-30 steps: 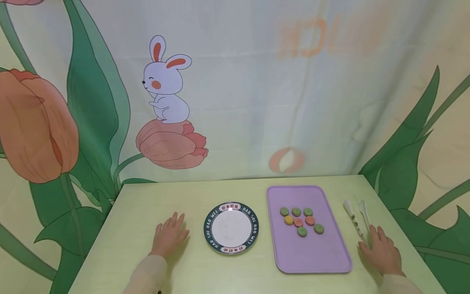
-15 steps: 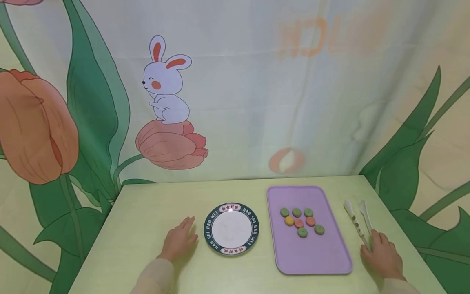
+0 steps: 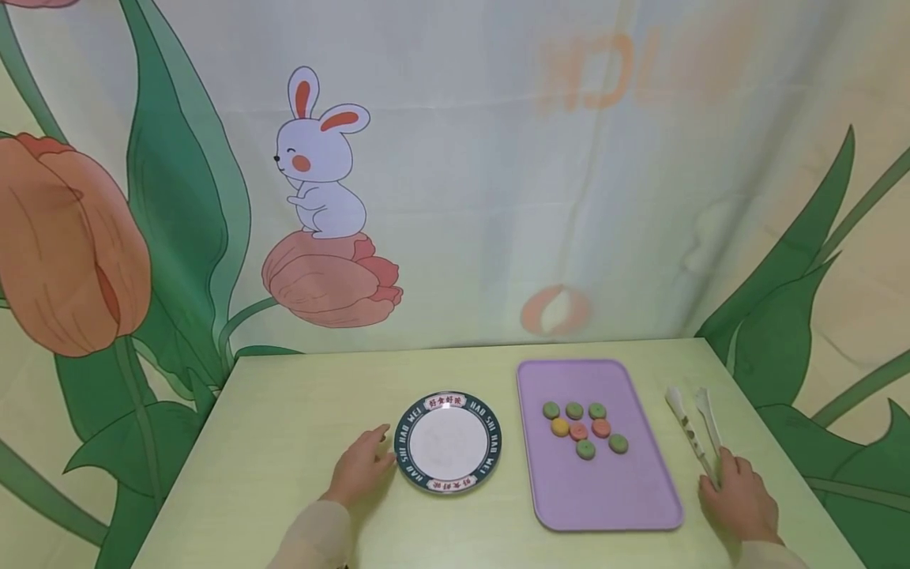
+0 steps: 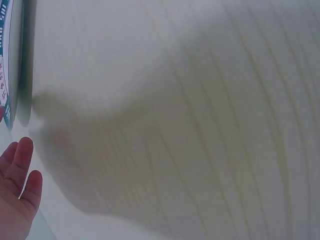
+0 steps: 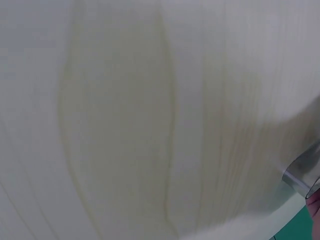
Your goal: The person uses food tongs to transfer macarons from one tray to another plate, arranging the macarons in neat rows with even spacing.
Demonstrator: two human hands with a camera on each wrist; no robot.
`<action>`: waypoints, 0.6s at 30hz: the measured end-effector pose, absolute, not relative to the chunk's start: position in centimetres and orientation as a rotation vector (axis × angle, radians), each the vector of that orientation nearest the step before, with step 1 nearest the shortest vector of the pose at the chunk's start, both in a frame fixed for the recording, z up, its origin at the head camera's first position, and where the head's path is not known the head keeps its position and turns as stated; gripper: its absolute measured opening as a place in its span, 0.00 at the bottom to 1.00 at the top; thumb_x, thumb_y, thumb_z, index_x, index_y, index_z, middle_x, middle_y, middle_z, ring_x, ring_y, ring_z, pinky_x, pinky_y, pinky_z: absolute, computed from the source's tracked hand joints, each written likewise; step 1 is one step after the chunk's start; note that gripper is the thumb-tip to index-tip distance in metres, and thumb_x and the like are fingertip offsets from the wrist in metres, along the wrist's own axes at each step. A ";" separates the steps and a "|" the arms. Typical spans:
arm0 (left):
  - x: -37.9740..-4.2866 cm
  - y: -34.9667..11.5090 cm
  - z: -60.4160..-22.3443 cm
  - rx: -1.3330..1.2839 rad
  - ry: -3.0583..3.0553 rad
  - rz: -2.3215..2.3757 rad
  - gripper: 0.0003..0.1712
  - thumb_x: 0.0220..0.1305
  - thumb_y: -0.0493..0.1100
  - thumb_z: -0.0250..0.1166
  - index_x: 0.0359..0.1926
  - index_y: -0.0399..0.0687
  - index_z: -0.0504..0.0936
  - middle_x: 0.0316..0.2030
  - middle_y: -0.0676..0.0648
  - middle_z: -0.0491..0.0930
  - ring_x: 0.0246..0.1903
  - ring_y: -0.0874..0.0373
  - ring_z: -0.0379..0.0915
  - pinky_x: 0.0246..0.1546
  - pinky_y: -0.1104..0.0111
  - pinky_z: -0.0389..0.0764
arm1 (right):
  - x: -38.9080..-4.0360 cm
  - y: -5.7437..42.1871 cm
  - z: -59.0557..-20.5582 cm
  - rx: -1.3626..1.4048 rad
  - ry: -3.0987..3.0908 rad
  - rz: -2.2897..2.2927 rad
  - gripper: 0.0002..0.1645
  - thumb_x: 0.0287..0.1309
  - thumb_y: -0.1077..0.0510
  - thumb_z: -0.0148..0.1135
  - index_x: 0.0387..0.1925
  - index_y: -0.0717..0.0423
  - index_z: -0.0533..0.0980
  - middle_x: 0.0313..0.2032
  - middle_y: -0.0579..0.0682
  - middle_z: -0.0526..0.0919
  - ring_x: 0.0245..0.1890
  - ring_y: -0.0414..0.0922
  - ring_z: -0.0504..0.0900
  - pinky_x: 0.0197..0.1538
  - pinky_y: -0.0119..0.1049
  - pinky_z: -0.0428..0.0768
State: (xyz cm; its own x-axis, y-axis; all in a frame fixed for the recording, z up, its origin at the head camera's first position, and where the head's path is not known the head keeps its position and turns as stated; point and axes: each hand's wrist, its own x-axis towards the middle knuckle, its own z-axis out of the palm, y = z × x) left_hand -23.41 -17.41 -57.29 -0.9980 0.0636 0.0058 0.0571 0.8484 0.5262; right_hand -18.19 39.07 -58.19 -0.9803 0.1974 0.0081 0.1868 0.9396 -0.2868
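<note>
I have the left hand (image 3: 359,468), fingers relaxed, beside a round white dark-green-rimmed plate (image 3: 449,442) at its right; the right hand (image 3: 742,496) grips white-tipped metal tongs (image 3: 688,428), 8 small coloured discs (image 3: 579,432) on a purple rectangular tray (image 3: 604,498) to its left.
</note>
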 end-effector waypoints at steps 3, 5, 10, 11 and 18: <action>-23.6 -16.9 -57.5 0.045 2.969 0.928 0.30 0.55 0.44 0.59 0.59 0.41 0.65 0.47 0.41 0.75 0.40 0.51 0.74 0.46 0.56 0.73 | -18.0 39.0 -58.1 -0.320 -3.058 0.450 0.33 0.55 0.51 0.47 0.57 0.68 0.56 0.45 0.72 0.66 0.39 0.67 0.71 0.29 0.54 0.72; -23.7 -16.6 -57.7 0.022 2.952 0.973 0.30 0.55 0.43 0.59 0.59 0.40 0.65 0.46 0.41 0.75 0.38 0.52 0.74 0.44 0.56 0.73 | -18.0 38.9 -58.0 -0.328 -3.051 0.456 0.31 0.55 0.52 0.47 0.55 0.67 0.56 0.42 0.72 0.67 0.35 0.65 0.73 0.26 0.52 0.72; -24.0 -16.2 -58.3 -0.029 2.920 1.049 0.29 0.56 0.43 0.60 0.58 0.38 0.66 0.43 0.42 0.75 0.37 0.53 0.72 0.44 0.57 0.73 | -17.9 38.8 -58.0 -0.375 -3.041 0.463 0.27 0.53 0.54 0.47 0.51 0.68 0.58 0.37 0.71 0.70 0.30 0.62 0.74 0.22 0.48 0.70; -24.0 -16.1 -58.4 -0.040 2.914 1.060 0.29 0.56 0.43 0.60 0.58 0.38 0.66 0.42 0.43 0.76 0.36 0.54 0.72 0.44 0.57 0.73 | -17.9 38.8 -58.1 -0.388 -3.044 0.464 0.27 0.54 0.54 0.47 0.51 0.68 0.58 0.37 0.71 0.70 0.30 0.62 0.74 0.23 0.48 0.70; -24.1 -15.7 -58.5 -0.071 2.908 1.109 0.29 0.55 0.40 0.60 0.57 0.35 0.66 0.33 0.47 0.74 0.32 0.56 0.68 0.41 0.59 0.73 | -18.3 39.0 -58.4 -0.467 -3.077 0.453 0.28 0.55 0.54 0.47 0.53 0.69 0.58 0.37 0.71 0.71 0.34 0.64 0.74 0.26 0.50 0.72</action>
